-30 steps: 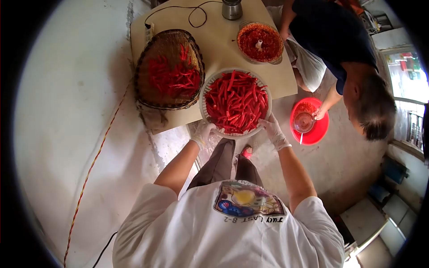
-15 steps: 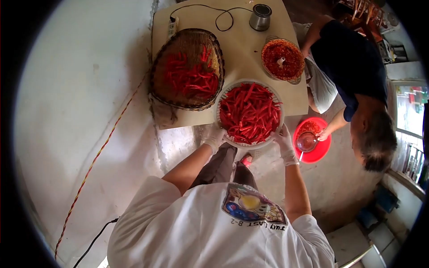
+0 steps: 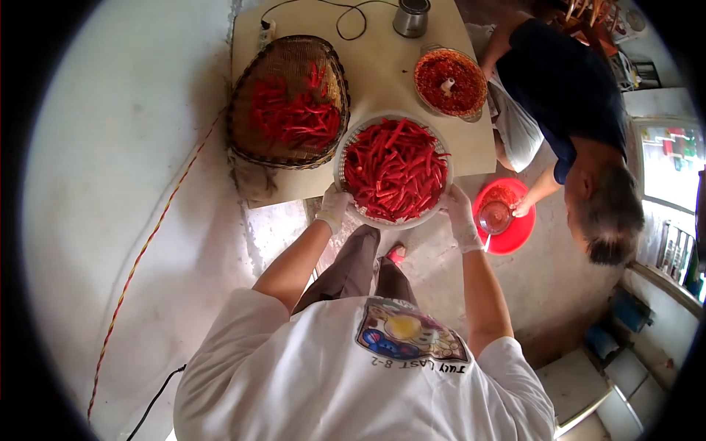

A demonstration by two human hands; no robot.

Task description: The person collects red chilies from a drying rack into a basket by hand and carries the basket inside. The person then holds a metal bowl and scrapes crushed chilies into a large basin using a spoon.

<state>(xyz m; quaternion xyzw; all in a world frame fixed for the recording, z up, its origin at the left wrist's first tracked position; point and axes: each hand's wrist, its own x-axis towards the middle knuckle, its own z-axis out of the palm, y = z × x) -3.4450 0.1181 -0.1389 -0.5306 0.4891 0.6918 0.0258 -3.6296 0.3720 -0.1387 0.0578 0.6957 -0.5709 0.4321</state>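
Note:
A round white colander (image 3: 340,173) heaped with red chili peppers (image 3: 397,169) is held between my two gloved hands at the table's near edge. My left hand (image 3: 334,207) grips the lower left of its rim, and my right hand (image 3: 459,209) grips the lower right. Fingers of both hands are partly hidden under and behind the rim. To the left, a dark woven basket (image 3: 294,53) on the table holds more red chilies. Beyond the colander on the right stands a clear blender bowl (image 3: 476,115) with chopped chili and a white central post.
A metal motor unit (image 3: 411,20) and its cord lie on the far side of the table (image 3: 379,81). On the right, a bending person (image 3: 566,81) holds a clear bowl (image 3: 494,217) over a red basin (image 3: 522,237) of chopped chili. A wall runs along the left.
The whole view has shifted, so most things appear a little further left and higher. My hands keep their hold on the colander, which stays near the table's edge.

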